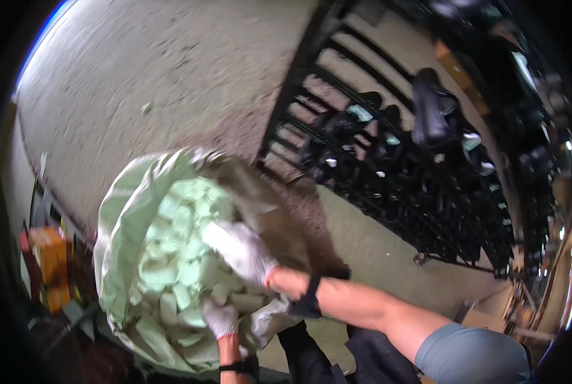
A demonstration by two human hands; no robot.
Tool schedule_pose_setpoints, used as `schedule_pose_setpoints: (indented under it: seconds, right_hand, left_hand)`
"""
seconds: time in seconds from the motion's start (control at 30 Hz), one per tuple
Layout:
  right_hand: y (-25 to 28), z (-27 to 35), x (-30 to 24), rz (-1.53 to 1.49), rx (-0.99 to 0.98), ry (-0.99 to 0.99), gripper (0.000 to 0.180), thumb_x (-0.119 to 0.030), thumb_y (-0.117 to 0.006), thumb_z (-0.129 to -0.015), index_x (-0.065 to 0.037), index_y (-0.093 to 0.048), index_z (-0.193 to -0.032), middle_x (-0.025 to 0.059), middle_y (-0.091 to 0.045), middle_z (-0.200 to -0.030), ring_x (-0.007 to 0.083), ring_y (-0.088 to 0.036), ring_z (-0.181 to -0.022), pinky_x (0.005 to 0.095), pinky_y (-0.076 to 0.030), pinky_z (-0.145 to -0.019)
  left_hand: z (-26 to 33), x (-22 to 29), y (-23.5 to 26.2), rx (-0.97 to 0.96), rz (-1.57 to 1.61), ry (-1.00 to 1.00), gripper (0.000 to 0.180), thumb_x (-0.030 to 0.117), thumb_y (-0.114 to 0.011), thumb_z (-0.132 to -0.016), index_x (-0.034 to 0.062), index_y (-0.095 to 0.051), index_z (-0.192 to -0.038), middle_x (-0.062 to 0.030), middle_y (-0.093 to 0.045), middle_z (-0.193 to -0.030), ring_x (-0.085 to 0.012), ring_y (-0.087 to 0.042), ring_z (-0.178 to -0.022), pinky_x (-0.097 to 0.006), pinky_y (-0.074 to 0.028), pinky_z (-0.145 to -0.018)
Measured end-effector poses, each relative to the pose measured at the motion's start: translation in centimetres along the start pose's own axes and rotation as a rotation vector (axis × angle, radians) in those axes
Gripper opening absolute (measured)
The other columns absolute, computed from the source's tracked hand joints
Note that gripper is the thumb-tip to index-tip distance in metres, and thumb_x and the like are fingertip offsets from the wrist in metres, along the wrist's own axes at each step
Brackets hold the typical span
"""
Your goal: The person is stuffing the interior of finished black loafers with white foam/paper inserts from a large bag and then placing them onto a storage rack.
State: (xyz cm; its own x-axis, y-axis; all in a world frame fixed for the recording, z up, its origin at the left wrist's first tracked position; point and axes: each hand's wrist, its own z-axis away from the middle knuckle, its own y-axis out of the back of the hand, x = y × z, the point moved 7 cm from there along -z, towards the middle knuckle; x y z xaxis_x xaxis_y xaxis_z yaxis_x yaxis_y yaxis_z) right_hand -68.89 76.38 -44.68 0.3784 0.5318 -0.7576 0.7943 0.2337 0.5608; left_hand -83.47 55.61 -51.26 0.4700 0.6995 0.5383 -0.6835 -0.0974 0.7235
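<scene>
A large white woven sack (116, 256) stands with its mouth rolled open below me. Many pale, rounded, foam-like pieces (180, 224) fill it, looking greenish in the light. My right hand (244, 253), in a white knit glove, reaches over the sack from the right. Its fingers are bent round a brighter white piece (215, 234), blurred at the edges. Lower down, my left hand (220, 318), gloved as well, is inside the near side of the sack against the pieces. Its fingertips are blurred among them.
A black metal rack (292, 83) carrying rows of shiny black shoes (433, 112) stands to the right. Orange boxes (49, 256) sit at the left. Bare concrete floor (164, 83) stretches beyond the sack, with a reddish patch (311, 211) beside it.
</scene>
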Motion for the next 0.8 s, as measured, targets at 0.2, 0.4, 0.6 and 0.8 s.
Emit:
schedule_pose_setpoints:
  seconds: [0.2,0.4,0.6,0.8]
  right_hand:
    - [20.6,8.5,1.2,-0.202,-0.084,-0.597,0.076,-0.001,-0.061,-0.095,-0.005,-0.044,-0.169,0.0214,-0.065,-0.15,0.0449,-0.063,-0.132,0.0505,-0.052,-0.115]
    - [42.1,8.5,-2.1,-0.551,-0.026,-0.554,0.076,-0.007,-0.069,-0.099,-0.004,-0.032,-0.165,0.0185,-0.052,-0.155,0.0296,-0.055,-0.143,0.0446,-0.042,-0.125]
    - [60.0,4.1,0.0,-0.418,1.075,-0.392,0.048,-0.001,-0.072,-0.099,-0.001,-0.054,-0.144,0.014,-0.068,-0.129,0.02,-0.071,-0.104,0.0335,-0.062,-0.09]
    - [62.1,-2.6,5.1,1.023,0.81,-0.529,0.041,-0.047,-0.076,-0.09,-0.009,-0.082,-0.105,0.0237,-0.08,-0.101,0.0476,-0.076,-0.091,0.0518,-0.063,-0.085]
  left_hand:
    - [7.6,28.0,-0.4,-0.14,-0.234,-0.752,0.054,-0.001,-0.085,-0.071,0.0067,-0.068,-0.121,-0.0168,-0.073,-0.123,-0.0442,-0.063,-0.112,-0.054,-0.054,-0.101]
    - [15.2,49.2,-2.4,-0.429,-0.079,-1.15,0.05,0.007,-0.087,-0.076,0.0057,-0.068,-0.122,-0.0167,-0.072,-0.123,-0.0434,-0.065,-0.112,-0.051,-0.056,-0.098]
    - [19.7,57.6,-4.1,-0.359,0.083,-1.216,0.05,0.005,-0.086,-0.079,0.0044,-0.067,-0.125,-0.0183,-0.071,-0.121,-0.0447,-0.065,-0.109,-0.052,-0.055,-0.095]
    - [24.3,52.9,-7.8,-0.529,0.104,-1.159,0.053,0.006,-0.087,-0.078,0.0037,-0.066,-0.126,-0.0173,-0.073,-0.122,-0.0438,-0.066,-0.11,-0.051,-0.057,-0.097]
